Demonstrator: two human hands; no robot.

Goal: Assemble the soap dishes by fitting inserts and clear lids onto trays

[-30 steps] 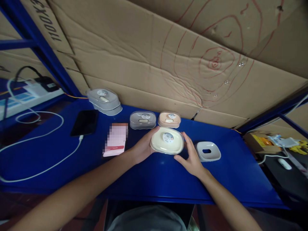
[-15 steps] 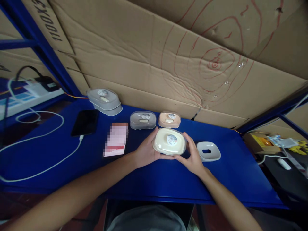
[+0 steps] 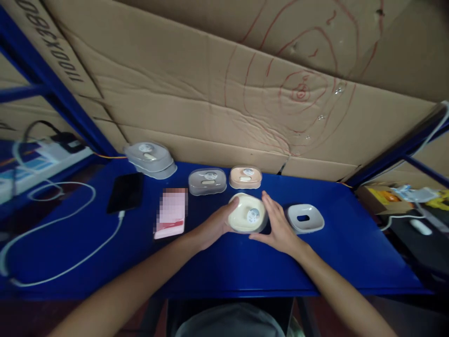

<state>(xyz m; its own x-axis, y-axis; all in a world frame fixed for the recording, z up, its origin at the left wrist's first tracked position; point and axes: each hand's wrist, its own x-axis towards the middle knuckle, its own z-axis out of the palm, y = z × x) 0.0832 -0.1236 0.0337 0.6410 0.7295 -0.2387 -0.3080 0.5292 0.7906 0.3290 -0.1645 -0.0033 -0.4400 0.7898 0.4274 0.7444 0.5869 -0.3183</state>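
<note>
My left hand (image 3: 221,221) is closed round the left end of a cream soap box (image 3: 242,214), its thumb on the top and its fingers underneath. The box has a clear cover with a round sticker and is held tilted above the blue table. My right hand (image 3: 280,228) is at the box's right side, thumb and fingers spread apart round that end; whether a fingertip touches it I cannot tell. Just right of it lies a pale grey oval dish (image 3: 315,219) with a slot in its middle. Behind the box sit a peach soap box (image 3: 235,179) and a grey soap box (image 3: 196,183), both under clear covers.
Stacked grey soap boxes (image 3: 154,161) stand at the back left. A black phone (image 3: 125,193) on a white cable and a phone with a blurred pink screen (image 3: 171,213) lie on the blue table (image 3: 224,274). A cardboard wall (image 3: 168,93) closes off the back.
The cream soap box has tipped and moved slightly left. My left thumb has come over its top, and my right hand has loosened from its right side. The camera view has shifted a little.
</note>
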